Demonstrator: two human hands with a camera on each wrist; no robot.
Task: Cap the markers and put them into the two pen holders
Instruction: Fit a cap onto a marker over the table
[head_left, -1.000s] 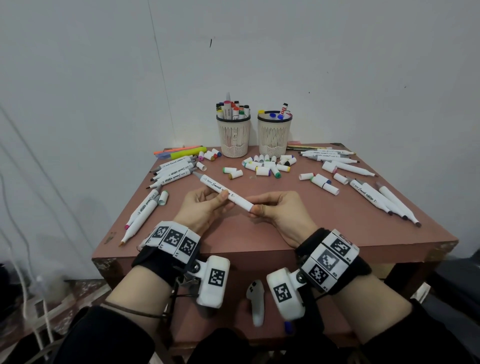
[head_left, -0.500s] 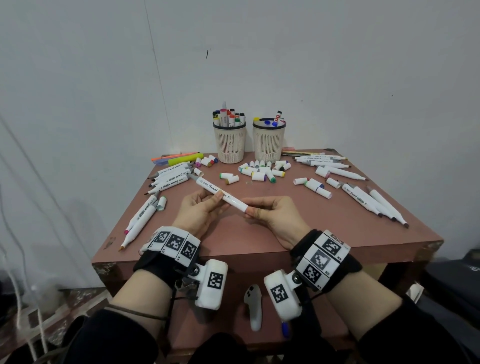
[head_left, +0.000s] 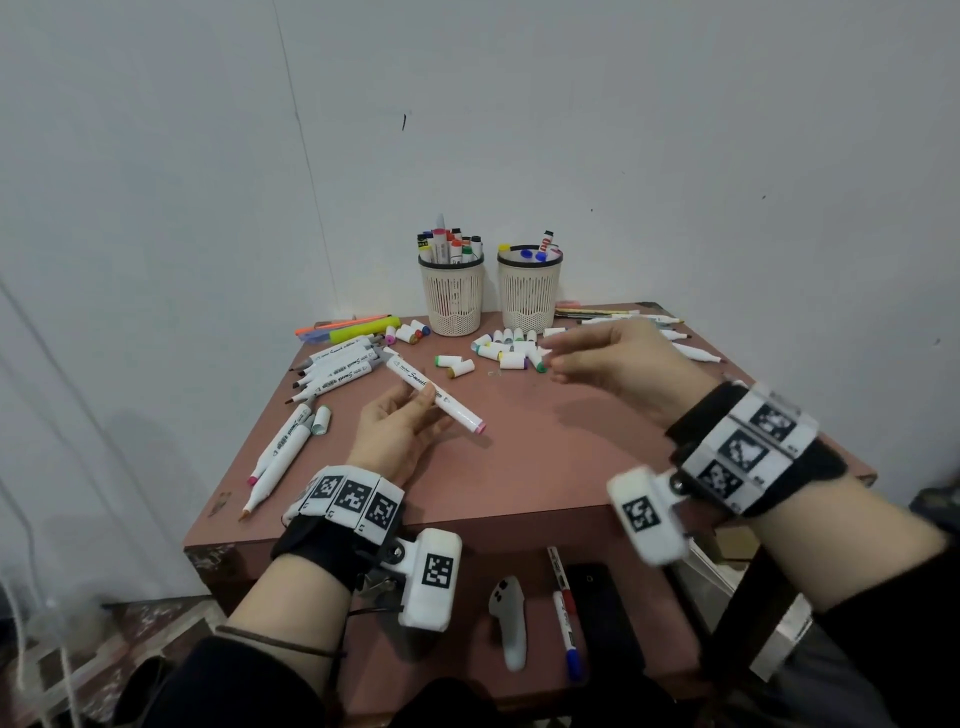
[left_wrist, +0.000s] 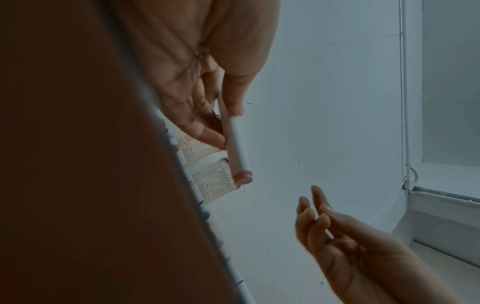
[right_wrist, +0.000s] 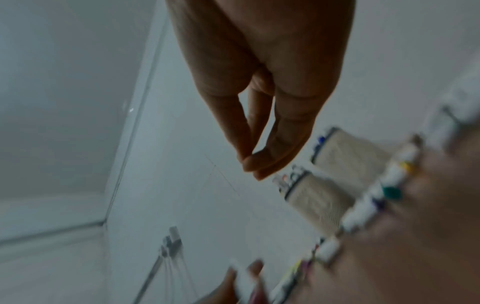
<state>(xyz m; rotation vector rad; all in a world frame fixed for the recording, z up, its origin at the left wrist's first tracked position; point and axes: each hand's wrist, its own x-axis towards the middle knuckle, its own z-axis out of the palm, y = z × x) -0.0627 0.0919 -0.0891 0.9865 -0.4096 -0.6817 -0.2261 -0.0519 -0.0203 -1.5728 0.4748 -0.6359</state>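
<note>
My left hand (head_left: 415, 402) grips a white marker (head_left: 462, 415) by its middle, low over the table (head_left: 545, 467). The marker's near end carries a pink cap (left_wrist: 242, 178); its far end shows a bare grey tip. My right hand (head_left: 563, 358) hovers over the pile of loose caps (head_left: 506, 356) with fingers stretched out and nothing in them. In the right wrist view its fingertips (right_wrist: 250, 162) nearly meet, with nothing between. Two cream pen holders stand at the back: the left one (head_left: 452, 301) full of markers, the right one (head_left: 529, 299) with a few.
Uncapped white markers lie in a row at the left (head_left: 337, 369), two more at the front left (head_left: 280, 452), others at the back right (head_left: 696, 353). Highlighters (head_left: 363, 327) lie behind. On a lower shelf sit a white controller (head_left: 509, 623), a marker (head_left: 563, 618) and a black phone (head_left: 602, 613).
My right hand let go of the marker's near end and moved forward and right to the cap pile. The left hand keeps the marker, whose pink cap now shows.
</note>
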